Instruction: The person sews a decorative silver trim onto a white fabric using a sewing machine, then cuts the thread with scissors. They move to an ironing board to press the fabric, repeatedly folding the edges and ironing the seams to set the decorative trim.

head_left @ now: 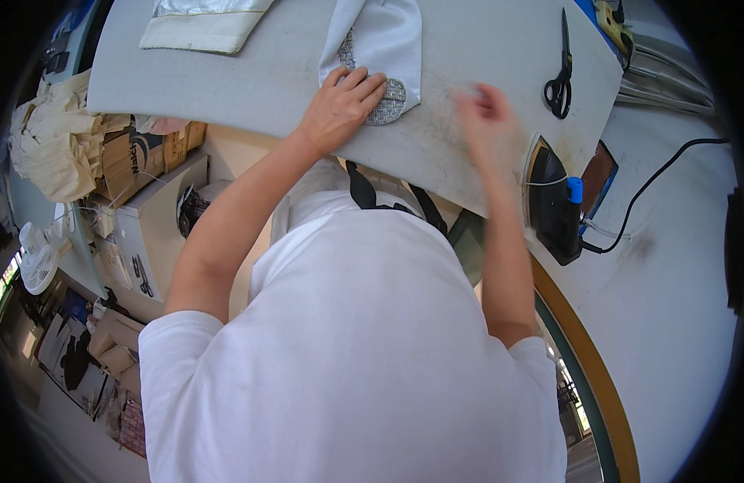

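Lying under the left hand, gray tweed already touches white cloth; whether they're joined doesn't show. Neither that hand's grip nor the blurry right hand's is clear.

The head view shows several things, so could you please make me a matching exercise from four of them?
Things:
1. left hand
2. right hand
3. scissors
4. electric iron

Descriptions:
A. blades pointing away from the person
B. blurred in the picture
C. at right, with a black cord
D. resting on white fabric

Pairs: 1-D, 2-B, 3-A, 4-C
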`<move>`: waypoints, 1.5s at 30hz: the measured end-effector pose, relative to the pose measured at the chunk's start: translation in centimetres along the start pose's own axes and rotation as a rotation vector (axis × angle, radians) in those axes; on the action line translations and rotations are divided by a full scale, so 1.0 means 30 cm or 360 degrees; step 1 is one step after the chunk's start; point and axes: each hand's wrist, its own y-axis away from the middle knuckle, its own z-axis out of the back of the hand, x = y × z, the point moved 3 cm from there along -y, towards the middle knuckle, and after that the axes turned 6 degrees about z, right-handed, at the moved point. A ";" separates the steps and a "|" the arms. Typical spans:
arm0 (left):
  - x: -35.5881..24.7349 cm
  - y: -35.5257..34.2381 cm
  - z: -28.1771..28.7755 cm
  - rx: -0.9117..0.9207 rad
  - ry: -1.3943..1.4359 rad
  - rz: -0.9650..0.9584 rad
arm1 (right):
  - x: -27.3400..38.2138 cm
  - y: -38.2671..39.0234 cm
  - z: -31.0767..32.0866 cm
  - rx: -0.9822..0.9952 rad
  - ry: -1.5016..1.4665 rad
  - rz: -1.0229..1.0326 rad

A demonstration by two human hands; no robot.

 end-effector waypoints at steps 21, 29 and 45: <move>0.001 -0.010 -0.021 -0.0017 0.0212 0.0186 | 0.168 0.164 0.025 0.0525 0.0627 0.0348; 0.062 0.089 0.030 -0.0425 0.0855 0.0863 | 0.206 0.092 -0.123 0.0548 0.0681 0.0278; 0.119 0.133 -0.002 -0.0468 0.0955 0.1070 | 0.218 0.055 -0.128 0.0723 0.0519 0.0323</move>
